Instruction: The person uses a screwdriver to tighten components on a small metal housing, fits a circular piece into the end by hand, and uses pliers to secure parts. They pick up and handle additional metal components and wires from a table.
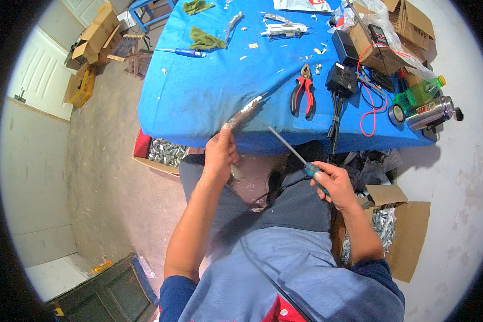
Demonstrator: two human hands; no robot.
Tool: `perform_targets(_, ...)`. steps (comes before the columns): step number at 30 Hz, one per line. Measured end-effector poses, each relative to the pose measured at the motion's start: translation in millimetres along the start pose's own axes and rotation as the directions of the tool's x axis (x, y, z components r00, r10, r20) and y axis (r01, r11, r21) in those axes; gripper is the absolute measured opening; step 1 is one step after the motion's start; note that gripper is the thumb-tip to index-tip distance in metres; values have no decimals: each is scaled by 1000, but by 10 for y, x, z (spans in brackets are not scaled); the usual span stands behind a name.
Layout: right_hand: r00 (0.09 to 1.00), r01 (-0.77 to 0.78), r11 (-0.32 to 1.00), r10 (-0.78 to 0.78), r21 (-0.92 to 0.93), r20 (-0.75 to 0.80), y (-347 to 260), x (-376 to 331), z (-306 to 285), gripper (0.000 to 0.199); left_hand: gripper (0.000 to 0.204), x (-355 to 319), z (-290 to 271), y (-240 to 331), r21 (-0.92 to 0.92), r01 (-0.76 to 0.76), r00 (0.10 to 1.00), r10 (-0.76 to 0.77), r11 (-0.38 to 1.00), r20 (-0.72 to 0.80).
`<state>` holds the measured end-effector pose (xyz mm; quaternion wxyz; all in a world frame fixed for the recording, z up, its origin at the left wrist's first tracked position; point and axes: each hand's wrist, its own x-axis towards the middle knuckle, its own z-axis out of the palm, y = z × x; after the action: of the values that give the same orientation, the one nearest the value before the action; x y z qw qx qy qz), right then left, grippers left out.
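Observation:
My left hand (219, 155) is closed around the lower end of a slim brownish-grey device (243, 114) with a whitish front and a thin pointed tip. It slants up to the right over the front edge of the blue-covered table (193, 107). In my right hand (334, 185) is a screwdriver (287, 145), gripped by its teal handle, its long shaft pointing up and left toward the device. The screwdriver's tip is apart from the device. Beyond my hands lie combination pliers (304, 90) with red and black handles.
Slim white parts (284, 29), a blue-handled tool (182, 52) and green cloths (206, 39) lie on the table. To the right are black adapters (342, 79), a green bottle (419, 94) and a steel flask (430, 112). Boxes of metal parts (167, 152) (383, 225) flank my legs.

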<state>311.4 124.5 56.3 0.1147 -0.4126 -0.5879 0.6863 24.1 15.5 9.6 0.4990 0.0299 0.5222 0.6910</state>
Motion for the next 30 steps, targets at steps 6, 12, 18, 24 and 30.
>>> perform_targets(6, 977, 183, 974, -195, -134, -82, -135, -74, 165, 41, 38, -52, 77, -109, 150, -109, 993, 113, 983, -17)
perform_targets(12, 896, 372, 811, -441, -452, -53, -113, 34, 200, 37, 36, -82, 56, -88, 204, -101, 995, 94, 974, 45)
perform_targets(18, 875, 390, 707, -485, -590, -3, -282, -64, 205, 35, 45, -58, 54, -212, 361, -136, 991, 125, 923, 55)
perform_targets(24, 826, 467, 570, -554, -676, 104, -298, -106, 113, 35, 45, -21, 40, -294, 434, -169, 985, 141, 885, 96)
perform_targets(30, 848, 449, 509, -503, -735, 170, -490, -111, 34, 34, 46, -65, 129, -163, 224, -55, 990, 24, 973, 138)
